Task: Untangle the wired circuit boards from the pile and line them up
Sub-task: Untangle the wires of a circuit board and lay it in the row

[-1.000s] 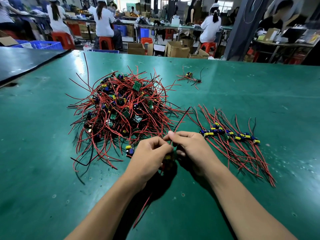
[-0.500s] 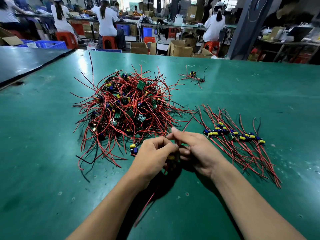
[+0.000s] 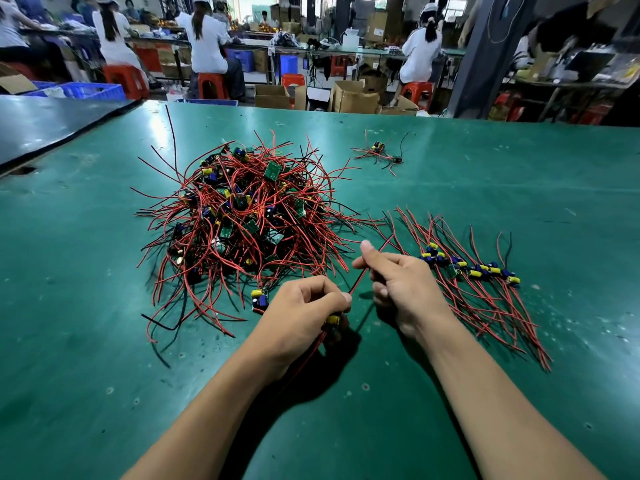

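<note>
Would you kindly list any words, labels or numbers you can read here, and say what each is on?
No text can be read.
On the boards in the pile: markings, if any, too small.
On the cardboard boxes behind the table: print, if any, too blurred.

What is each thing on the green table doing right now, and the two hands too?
Pile of wired circuit boards: tangled in a heap.
Row of circuit boards: untangled, lined up side by side.
Held circuit board: gripped in the left hand, clear of the pile.
Red wire: straight between both hands, pinched by the right hand.
Stray boards: lying apart at the far side.
</note>
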{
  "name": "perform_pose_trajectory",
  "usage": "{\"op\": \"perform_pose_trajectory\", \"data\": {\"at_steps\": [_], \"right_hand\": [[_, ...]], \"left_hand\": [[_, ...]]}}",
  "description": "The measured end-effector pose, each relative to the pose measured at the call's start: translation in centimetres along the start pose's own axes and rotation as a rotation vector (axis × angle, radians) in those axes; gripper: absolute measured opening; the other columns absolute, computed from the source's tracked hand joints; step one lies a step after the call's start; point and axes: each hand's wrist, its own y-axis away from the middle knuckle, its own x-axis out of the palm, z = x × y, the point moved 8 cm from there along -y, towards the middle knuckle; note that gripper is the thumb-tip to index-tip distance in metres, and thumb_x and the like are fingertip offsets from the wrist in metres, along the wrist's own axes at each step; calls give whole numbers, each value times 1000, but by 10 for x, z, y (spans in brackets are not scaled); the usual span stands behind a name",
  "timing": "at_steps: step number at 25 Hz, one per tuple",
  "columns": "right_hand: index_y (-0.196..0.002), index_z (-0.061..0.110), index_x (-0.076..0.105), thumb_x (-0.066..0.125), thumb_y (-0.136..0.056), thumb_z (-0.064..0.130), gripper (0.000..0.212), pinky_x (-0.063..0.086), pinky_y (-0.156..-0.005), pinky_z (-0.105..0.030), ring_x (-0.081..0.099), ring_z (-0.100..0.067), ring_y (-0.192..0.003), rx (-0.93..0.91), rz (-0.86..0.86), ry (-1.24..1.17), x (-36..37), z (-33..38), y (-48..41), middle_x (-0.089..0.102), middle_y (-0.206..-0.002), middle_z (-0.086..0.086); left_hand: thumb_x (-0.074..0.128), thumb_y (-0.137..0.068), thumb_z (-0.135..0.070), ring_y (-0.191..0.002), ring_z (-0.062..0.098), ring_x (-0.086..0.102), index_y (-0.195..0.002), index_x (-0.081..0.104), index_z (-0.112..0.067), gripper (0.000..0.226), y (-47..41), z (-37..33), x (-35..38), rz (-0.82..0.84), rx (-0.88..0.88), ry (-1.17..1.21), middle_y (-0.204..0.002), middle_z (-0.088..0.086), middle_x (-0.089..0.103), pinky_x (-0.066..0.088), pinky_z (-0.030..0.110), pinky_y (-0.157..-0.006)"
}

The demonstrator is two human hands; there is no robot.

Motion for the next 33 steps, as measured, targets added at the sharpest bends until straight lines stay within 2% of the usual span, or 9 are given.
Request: {"op": "perform_pose_trajectory", "data": {"at_steps": [5,10,15,18,23,25,28,30,33], "right_hand": [[-64,6,63,64,-97,38,46,19,-31,-17,25,-4,-30,140,-138,-239,-10,-5,-4,37,-49,5],[-60,11,53,61,-98,39,48,17,-27,-16,23,-2,-27,300,-79,-463,-2,-15,-2,36,-50,4],[-79,12,77,68,-86,52,42,25,-38,-18,32,-6,-39,105,89,-45,5,-8,7,47,-60,7],[-91,18,77,70,-89,50,32,25,-43,-17,32,-9,-39,110,246,93,23,-16,15,42,-52,5],[-81,13,77,68,-95,37,29,22,-40,-17,31,-7,-37,43,-10,16,2,-6,6,41,-52,8],[-79,8,74,65,-97,29,29,25,-36,-18,32,-5,-38,18,-100,-48,-8,-2,2,45,-53,10],[-78,6,67,57,-102,24,32,22,-32,-16,30,-3,-34,131,-184,-358,-18,-6,-2,45,-57,5],[-77,8,61,52,-104,24,33,21,-30,-14,27,-1,-31,198,-227,-540,-28,-6,-4,41,-63,3],[-79,8,63,52,-104,36,39,22,-31,-15,27,-2,-32,186,-235,-542,-35,-7,-4,40,-62,3]], "left_hand": [[65,-89,-8,-56,22,53,-70,62,-5,20,0,-1,5,77,-11,-52,-60,8,61,45,26,-54],[66,-89,-8,-58,23,53,-68,63,-7,21,1,2,6,112,-40,-49,-60,10,62,44,27,-54],[65,-90,-11,-50,20,55,-73,65,-7,18,-3,7,-2,-25,-49,36,-62,10,62,43,22,-48],[64,-91,-10,-52,18,56,-78,66,-3,15,-5,7,-5,-67,-43,57,-65,11,63,46,24,-51],[66,-87,-8,-59,15,53,-71,66,-7,16,-3,2,-3,13,1,-73,-61,2,62,43,21,-58],[66,-87,-7,-58,19,54,-74,65,0,15,-2,3,1,62,-16,-56,-62,8,63,44,24,-57],[65,-85,-4,-56,22,54,-75,62,5,14,1,5,4,134,-53,-49,-61,14,62,45,24,-53],[65,-85,-4,-54,23,53,-74,64,2,12,4,7,5,158,-82,-44,-60,14,62,45,24,-51],[66,-90,-18,-57,23,59,-82,67,-1,19,2,8,1,93,-89,18,-70,14,69,46,26,-55]]}}
